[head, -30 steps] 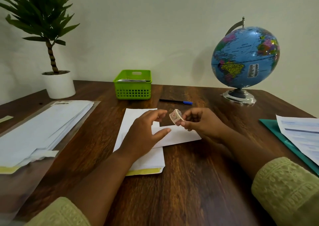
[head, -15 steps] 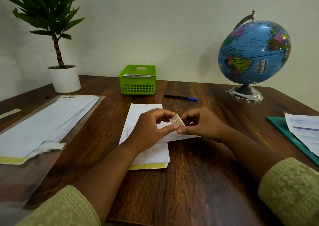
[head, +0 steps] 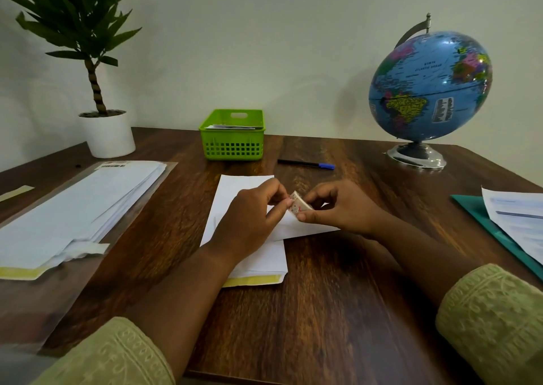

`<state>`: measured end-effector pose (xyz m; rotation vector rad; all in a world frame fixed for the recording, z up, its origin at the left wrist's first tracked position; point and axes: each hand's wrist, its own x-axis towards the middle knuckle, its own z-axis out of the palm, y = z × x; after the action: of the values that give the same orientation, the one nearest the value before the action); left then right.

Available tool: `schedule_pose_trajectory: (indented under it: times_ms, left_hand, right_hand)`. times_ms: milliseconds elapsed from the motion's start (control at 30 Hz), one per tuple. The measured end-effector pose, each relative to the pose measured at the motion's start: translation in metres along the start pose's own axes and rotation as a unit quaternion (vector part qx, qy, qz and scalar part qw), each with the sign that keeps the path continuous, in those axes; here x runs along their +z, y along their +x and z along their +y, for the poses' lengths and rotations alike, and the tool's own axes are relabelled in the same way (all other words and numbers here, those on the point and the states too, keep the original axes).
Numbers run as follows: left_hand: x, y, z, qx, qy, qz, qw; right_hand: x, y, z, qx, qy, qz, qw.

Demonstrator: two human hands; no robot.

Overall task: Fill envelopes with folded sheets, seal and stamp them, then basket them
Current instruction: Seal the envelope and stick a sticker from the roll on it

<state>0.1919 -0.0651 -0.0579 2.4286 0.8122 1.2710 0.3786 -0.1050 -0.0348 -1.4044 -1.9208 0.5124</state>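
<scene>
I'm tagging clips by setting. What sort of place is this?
Likely a home office or study: a wooden desk with a globe, a pile of envelopes, a pen and a green basket.

On the table [head: 323, 296] the basket [head: 232, 146] stands back centre, the pen [head: 305, 164] just right of it, the globe [head: 429, 88] back right, the potted plant [head: 107, 133] back left. An envelope stack [head: 73, 208] lies left, sheets [head: 517, 217] on a folder [head: 482, 217] right. At centre, overlapping envelopes [head: 235, 188] lie under the left hand [head: 249, 223] and right hand [head: 343, 208], a small roll [head: 299, 205] pinched between them
</scene>
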Motion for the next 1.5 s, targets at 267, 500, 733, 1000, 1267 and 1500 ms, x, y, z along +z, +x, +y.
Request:
schedule_pose_trajectory:
  times_ms: [267, 500, 733, 1000, 1267, 1500]
  left_hand:
    - [-0.001, 0.003, -0.001, -0.037, -0.079, 0.033, 0.996]
    - [-0.004, 0.003, 0.002, -0.049, -0.084, 0.025, 0.995]
    - [-0.005, 0.005, 0.001, -0.093, -0.118, 0.042, 0.988]
    - [-0.001, 0.006, -0.003, -0.138, -0.169, 0.043, 0.975]
    - [-0.002, 0.007, -0.002, -0.157, -0.218, 0.033, 0.963]
    - [0.000, 0.004, 0.000, -0.151, -0.219, -0.014, 0.964]
  right_hand:
    - [0.002, -0.001, -0.004, -0.009, 0.006, 0.021, 1.000]
    - [0.003, -0.001, -0.005, -0.007, -0.017, -0.002, 1.000]
    - [0.000, -0.002, -0.004, -0.019, -0.008, 0.012, 1.000]
    - [-0.006, -0.004, -0.005, -0.020, -0.020, 0.000, 1.000]
    - [-0.038, -0.002, 0.031, 0.119, -0.241, 0.206, 0.941]
    - [-0.048, -0.007, 0.060, 0.258, -0.301, 0.175, 0.901]
